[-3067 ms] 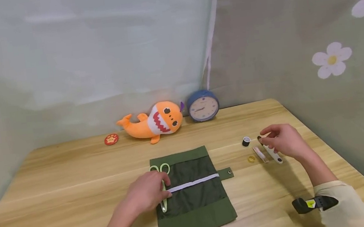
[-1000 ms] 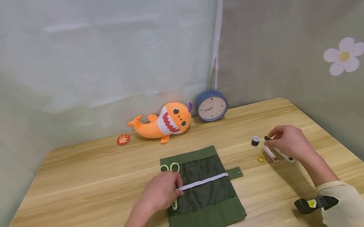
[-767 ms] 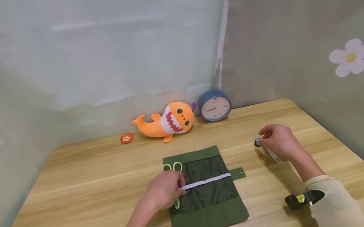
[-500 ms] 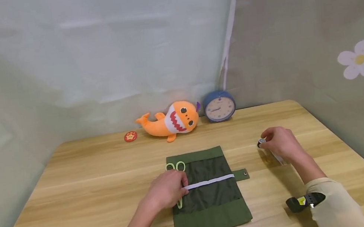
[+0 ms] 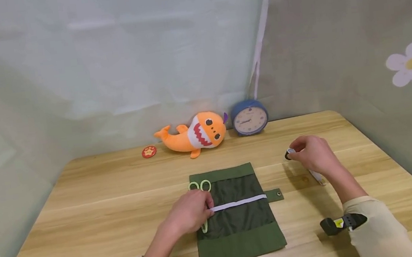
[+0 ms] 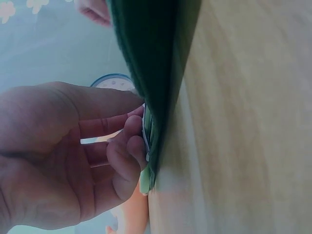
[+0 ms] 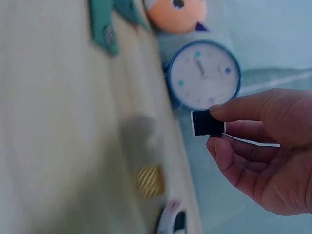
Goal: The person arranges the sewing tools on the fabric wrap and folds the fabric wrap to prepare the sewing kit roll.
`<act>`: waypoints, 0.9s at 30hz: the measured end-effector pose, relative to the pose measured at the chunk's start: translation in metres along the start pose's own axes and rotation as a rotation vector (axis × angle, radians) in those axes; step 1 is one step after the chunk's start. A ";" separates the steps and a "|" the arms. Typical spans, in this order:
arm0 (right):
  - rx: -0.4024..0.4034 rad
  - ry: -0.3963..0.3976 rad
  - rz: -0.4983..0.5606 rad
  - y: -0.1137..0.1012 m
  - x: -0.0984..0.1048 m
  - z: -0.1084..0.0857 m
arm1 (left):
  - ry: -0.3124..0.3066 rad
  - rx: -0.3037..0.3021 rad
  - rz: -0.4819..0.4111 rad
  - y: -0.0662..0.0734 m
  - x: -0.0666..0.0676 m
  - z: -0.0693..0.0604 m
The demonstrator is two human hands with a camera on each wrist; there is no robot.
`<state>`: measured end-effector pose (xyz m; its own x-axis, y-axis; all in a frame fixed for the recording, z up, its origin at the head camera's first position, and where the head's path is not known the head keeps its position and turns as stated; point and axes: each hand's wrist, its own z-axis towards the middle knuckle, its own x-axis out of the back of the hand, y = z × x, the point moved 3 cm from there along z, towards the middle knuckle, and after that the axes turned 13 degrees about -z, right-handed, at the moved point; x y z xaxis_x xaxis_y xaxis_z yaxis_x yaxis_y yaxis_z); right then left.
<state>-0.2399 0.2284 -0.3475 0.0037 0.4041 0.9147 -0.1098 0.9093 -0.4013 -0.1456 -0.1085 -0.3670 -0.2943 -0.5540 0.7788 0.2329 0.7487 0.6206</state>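
Note:
A green cloth organizer (image 5: 242,243) lies unfolded on the table, with light-green scissors (image 5: 205,185) along its left side. My left hand (image 5: 190,211) is over the scissors; its thumb and fingers pinch the left part of the white elastic strip (image 5: 239,202), which the left wrist view shows edge-on. Most of the scissors' middle is hidden by that hand. Between thumb and fingertips, my right hand (image 5: 317,154) holds a small black thread spool (image 7: 208,122) with white ends, raised off the tabletop.
Below the right hand are a gold thimble (image 7: 151,181) and a slim whitish item (image 5: 317,177), partly covered by the hand. An orange plush shark (image 5: 181,142), a blue clock (image 5: 250,119) and a red round badge (image 5: 149,152) line the table's back edge.
My right hand has gone from the slim items to the black spool, gripped it and lifted it slightly. My left hand stays on the strip. The head view has shifted.

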 end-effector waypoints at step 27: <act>0.138 -0.201 0.328 -0.128 -0.040 0.001 | -0.005 -0.013 -0.042 0.000 0.001 -0.001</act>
<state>-0.2273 0.0951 -0.3329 -0.2466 0.6310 0.7355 -0.2048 0.7079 -0.6760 -0.1450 -0.1099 -0.3660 -0.3092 -0.5830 0.7513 0.2321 0.7199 0.6541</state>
